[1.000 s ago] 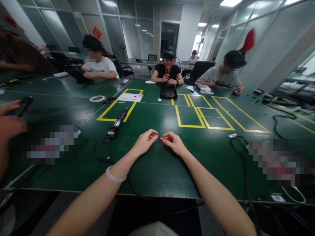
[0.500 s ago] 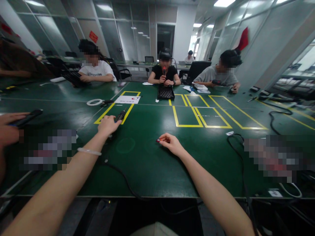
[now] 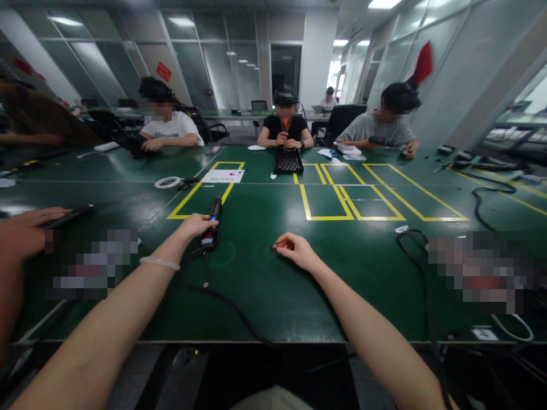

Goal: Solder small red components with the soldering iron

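In the head view, my left hand point(image 3: 197, 224) has its fingers around a dark corded electric screwdriver point(image 3: 214, 217) with a blue band. The thin tip points away from me, and a black cord point(image 3: 233, 304) trails from its near end toward the table's front edge. Over the green table point(image 3: 265, 302), to the right, my right hand point(image 3: 299, 252) is closed in a pinch. A small red and dark piece point(image 3: 274, 247) sticks out at its fingertips; its kind is too small to make out.
Yellow tape outlines point(image 3: 329, 218) mark the tabletop. A white paper point(image 3: 223, 176) and a white ring-shaped coil point(image 3: 167, 182) lie farther back. A black tray point(image 3: 288, 162) stands before a seated person opposite. Another person's hand point(image 3: 36, 222) rests on a dark device point(image 3: 70, 215) at left.
The screwdriver has swung more upright in my left hand, which has shifted right with it, showing the tool's near end and cord. My right hand stays almost in place.
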Tool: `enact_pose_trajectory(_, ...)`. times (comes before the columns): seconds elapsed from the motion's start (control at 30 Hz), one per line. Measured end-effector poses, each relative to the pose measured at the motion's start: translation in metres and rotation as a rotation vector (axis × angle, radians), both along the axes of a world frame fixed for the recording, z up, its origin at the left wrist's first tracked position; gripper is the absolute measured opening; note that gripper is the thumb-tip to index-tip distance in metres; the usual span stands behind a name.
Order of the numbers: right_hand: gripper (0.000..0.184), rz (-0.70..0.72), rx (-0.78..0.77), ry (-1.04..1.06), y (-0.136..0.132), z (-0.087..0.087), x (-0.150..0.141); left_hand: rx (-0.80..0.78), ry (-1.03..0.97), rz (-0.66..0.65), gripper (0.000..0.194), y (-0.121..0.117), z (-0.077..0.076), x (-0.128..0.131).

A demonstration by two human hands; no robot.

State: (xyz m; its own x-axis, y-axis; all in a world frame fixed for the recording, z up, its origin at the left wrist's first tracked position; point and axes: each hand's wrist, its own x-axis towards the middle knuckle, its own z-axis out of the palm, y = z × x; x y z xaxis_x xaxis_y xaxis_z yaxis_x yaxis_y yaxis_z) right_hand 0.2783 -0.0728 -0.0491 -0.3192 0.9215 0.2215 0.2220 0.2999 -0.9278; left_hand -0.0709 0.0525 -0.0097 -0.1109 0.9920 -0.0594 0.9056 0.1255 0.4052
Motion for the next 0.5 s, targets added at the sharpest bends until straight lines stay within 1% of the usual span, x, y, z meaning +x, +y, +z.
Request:
enact_pose_trajectory(0.1,0.020,0.001,0.003,-0.005,-0.001,0.000,0.000,-0.026,0.004,-0.021,0.040,-0.011,-0.004,0.024)
enact_pose_trajectory(0.23,0.019,0.005,0.036,-0.023,-0.001,0.001,0.001,0.002,-0.021,-0.087,0.048,-0.031,-0.004,0.067)
enact_pose_trajectory(0.37,0.017,-0.032,0.057,-0.051,-0.001,0.005,0.002,0.007,-0.063,-0.164,0.044,-0.048,-0.001,0.108)
enact_pose_trajectory(0.5,0.017,-0.003,-0.003,-0.055,-0.001,0.005,-0.001,0.034,-0.097,-0.216,0.041,-0.060,-0.001,0.133)
